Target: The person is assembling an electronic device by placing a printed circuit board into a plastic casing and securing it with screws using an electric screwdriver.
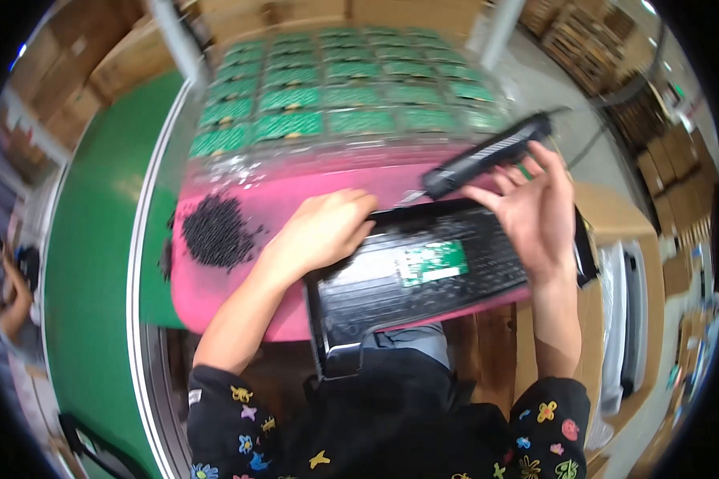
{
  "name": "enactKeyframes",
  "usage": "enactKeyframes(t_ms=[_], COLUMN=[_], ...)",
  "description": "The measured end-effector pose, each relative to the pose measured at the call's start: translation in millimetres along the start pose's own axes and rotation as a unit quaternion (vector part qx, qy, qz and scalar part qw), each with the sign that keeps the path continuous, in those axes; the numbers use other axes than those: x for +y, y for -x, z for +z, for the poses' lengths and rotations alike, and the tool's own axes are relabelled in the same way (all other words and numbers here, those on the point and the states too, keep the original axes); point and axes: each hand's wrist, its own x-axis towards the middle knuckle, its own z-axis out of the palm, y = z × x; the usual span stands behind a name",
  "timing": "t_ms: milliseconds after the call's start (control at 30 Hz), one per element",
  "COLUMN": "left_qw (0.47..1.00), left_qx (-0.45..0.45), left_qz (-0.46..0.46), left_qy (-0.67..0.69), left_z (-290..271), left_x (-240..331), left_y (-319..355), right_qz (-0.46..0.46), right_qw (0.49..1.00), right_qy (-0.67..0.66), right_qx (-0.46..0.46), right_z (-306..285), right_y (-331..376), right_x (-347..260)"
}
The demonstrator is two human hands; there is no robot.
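Steadying the black plastic housing (347,291) at the table's near edge, the left hand (323,227) curls its fingers onto the far rim, while the right hand (535,211) spreads its fingers apart by the electric screwdriver (487,157), contact unclear. Fastening the green circuit board (435,263) inside the housing seems the step in hand, calling next for a firm hold on the screwdriver. Clear trays (291,150) hold rows of green boards (287,124); the cardboard box (653,287) at right holds plastic-wrapped panels (613,327).

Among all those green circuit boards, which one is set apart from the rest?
The single green board lying inside the black casing; the other green boards sit in rows farther back.
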Motion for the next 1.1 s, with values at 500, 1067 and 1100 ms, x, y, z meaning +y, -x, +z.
enactKeyframes(t_ms=[500,1067,1100], left_qw=[0.964,0.489,0.68], left_qx=[0.246,0.705,0.655], left_qz=[0.015,-0.23,-0.328], left_qy=[-0.102,0.46,0.029], left_z=[-56.0,-98.6,-92.4], left_x=[76.4,15.6,23.3], left_y=[91.1,318.4,312.8], right_qz=[-0.195,0.079,0.061], right_qw=[0.588,0.522,0.489], right_qy=[0.758,0.762,0.78], right_qx=[0.202,0.375,0.385], right_z=[-276.9,-429.1,-429.4], right_y=[135.9,206.8,207.1], right_x=[-174.7,-101.9,-103.9])
